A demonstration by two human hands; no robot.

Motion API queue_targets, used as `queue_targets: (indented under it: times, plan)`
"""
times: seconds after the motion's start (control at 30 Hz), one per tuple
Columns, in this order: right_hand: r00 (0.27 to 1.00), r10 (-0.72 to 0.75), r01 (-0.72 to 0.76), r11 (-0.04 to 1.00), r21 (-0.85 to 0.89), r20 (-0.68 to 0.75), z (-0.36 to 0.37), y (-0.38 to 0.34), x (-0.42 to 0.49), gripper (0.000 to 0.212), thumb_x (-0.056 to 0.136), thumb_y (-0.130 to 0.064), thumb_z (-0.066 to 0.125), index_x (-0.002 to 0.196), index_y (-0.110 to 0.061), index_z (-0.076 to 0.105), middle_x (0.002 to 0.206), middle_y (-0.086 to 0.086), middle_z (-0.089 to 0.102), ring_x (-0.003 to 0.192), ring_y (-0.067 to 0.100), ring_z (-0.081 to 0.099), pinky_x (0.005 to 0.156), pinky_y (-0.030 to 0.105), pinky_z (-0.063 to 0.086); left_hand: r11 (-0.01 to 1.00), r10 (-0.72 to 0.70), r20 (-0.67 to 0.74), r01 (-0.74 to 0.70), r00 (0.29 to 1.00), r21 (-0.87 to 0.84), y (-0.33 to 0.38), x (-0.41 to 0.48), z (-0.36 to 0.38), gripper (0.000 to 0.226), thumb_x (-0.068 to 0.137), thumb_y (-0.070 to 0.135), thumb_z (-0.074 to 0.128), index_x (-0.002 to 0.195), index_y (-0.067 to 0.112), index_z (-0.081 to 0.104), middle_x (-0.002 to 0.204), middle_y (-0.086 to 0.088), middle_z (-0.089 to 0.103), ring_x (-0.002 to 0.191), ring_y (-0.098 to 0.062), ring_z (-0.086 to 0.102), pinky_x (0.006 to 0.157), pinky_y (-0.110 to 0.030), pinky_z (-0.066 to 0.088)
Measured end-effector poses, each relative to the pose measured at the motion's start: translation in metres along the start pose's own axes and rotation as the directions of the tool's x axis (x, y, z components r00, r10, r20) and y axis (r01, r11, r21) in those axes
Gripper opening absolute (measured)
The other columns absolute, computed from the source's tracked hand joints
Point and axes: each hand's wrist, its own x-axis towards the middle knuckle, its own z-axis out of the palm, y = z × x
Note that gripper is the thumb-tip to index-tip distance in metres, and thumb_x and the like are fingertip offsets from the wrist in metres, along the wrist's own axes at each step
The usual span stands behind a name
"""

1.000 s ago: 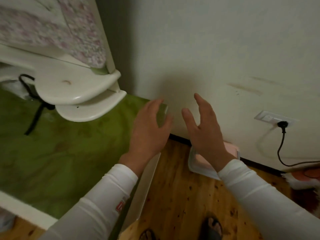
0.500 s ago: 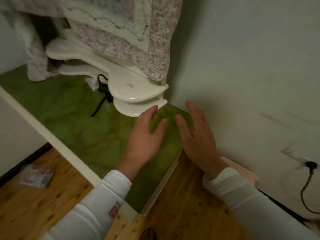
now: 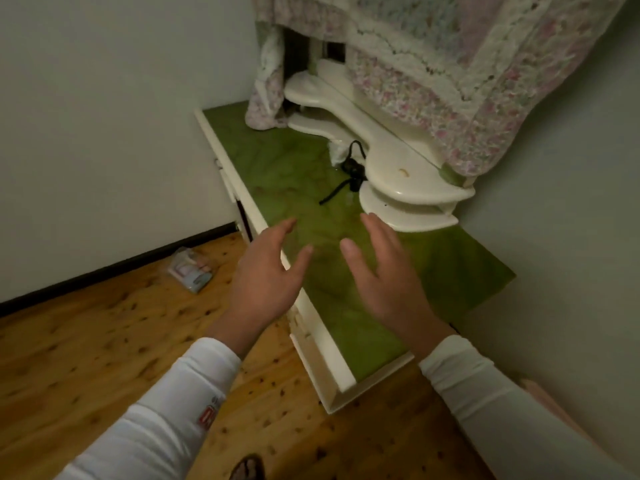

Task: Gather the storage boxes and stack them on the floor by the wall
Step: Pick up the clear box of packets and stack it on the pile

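Observation:
My left hand (image 3: 265, 278) and my right hand (image 3: 384, 275) hover side by side, both open and holding nothing, over the front edge of a green-topped white dresser (image 3: 322, 344). A small clear storage box (image 3: 192, 271) with pastel contents lies on the wooden floor by the left wall, left of my hands. A pink-lidded storage box (image 3: 540, 396) shows only as a sliver at the right wall, behind my right sleeve.
White curved shelves (image 3: 401, 174) and a floral quilt (image 3: 460, 98) stand at the back of the dresser top. A black cord (image 3: 346, 181) lies on the green surface. Wooden floor (image 3: 86, 355) spreads to the left. My foot (image 3: 247, 467) is at the bottom edge.
The view has swung left, away from the right wall and its socket. The pink box has slid almost out of sight and the clear box by the left wall has come into view. Both hands stayed open.

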Motion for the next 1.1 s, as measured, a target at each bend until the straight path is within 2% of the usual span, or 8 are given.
queue_targets:
  times: [0.13,0.27,0.4,0.6,0.77,0.97,1.1]
  plan:
    - [0.993,-0.078,0.079,0.997,-0.01,0.087,0.05,-0.034,0.006,0.061,0.1,-0.053,0.041,0.153,-0.025,0.03,0.161,-0.003,0.027,0.146,0.014,0.023,0.113,0.031,0.021,0.986,-0.064,-0.056,0.071,0.996,0.15,-0.046,-0.006,-0.05,0.058,0.096,0.044,0.057,0.149,0.02,0.045,0.145,-0.005,0.055,0.132,-0.024,0.051,0.106,-0.037,0.04]
    - [0.975,-0.135,0.138,0.99,-0.005,0.176,0.111,-0.074,0.016,0.062,0.1,-0.052,0.041,0.153,-0.024,0.029,0.161,-0.002,0.027,0.146,0.015,0.024,0.112,0.031,0.021,0.958,-0.143,-0.136,0.172,0.98,0.229,-0.102,-0.011,-0.102,0.061,0.098,0.049,0.05,0.151,0.02,0.04,0.151,-0.007,0.049,0.139,-0.026,0.043,0.113,-0.048,0.036]
    - [0.962,-0.143,0.143,0.99,0.016,0.231,0.169,-0.106,0.023,0.062,0.1,-0.048,0.043,0.153,-0.019,0.031,0.16,0.001,0.03,0.145,0.015,0.026,0.116,0.034,0.023,0.942,-0.19,-0.173,0.229,0.966,0.247,-0.158,-0.014,-0.146,0.065,0.099,0.056,0.042,0.153,0.021,0.037,0.155,-0.005,0.045,0.143,-0.023,0.037,0.117,-0.045,0.029]
    - [0.95,-0.135,0.148,0.989,-0.025,0.282,0.273,-0.158,0.037,0.06,0.1,-0.047,0.044,0.153,-0.02,0.031,0.159,0.002,0.032,0.144,0.017,0.028,0.115,0.035,0.023,0.919,-0.3,-0.205,0.34,0.932,0.201,-0.257,-0.019,-0.212,0.083,0.091,0.077,0.025,0.157,0.026,0.028,0.163,-0.001,0.031,0.15,-0.021,0.023,0.121,-0.044,0.017]
    - [0.939,-0.137,0.141,0.99,0.01,0.316,0.341,-0.195,0.05,0.059,0.101,-0.045,0.044,0.153,-0.019,0.031,0.159,0.004,0.031,0.145,0.019,0.026,0.113,0.033,0.021,0.897,-0.351,-0.197,0.389,0.915,0.21,-0.317,-0.013,-0.252,0.088,0.088,0.081,0.022,0.158,0.029,0.022,0.165,-0.001,0.027,0.151,-0.021,0.02,0.12,-0.041,0.014]
    - [0.927,-0.111,0.113,0.993,0.014,0.358,0.393,-0.219,0.067,0.059,0.101,-0.045,0.044,0.153,-0.021,0.031,0.16,0.003,0.03,0.145,0.018,0.026,0.117,0.041,0.025,0.882,-0.413,-0.167,0.439,0.895,0.174,-0.361,0.006,-0.283,0.086,0.089,0.079,0.026,0.158,0.028,0.021,0.165,-0.002,0.028,0.151,-0.022,0.022,0.121,-0.045,0.018]
    - [0.926,-0.093,0.106,0.994,-0.014,0.365,0.428,-0.224,0.094,0.059,0.101,-0.047,0.041,0.154,-0.021,0.029,0.161,0.002,0.029,0.145,0.017,0.025,0.115,0.037,0.023,0.87,-0.468,-0.157,0.484,0.87,0.088,-0.389,0.034,-0.293,0.083,0.091,0.077,0.029,0.157,0.028,0.024,0.163,-0.001,0.031,0.149,-0.021,0.027,0.117,-0.044,0.025]
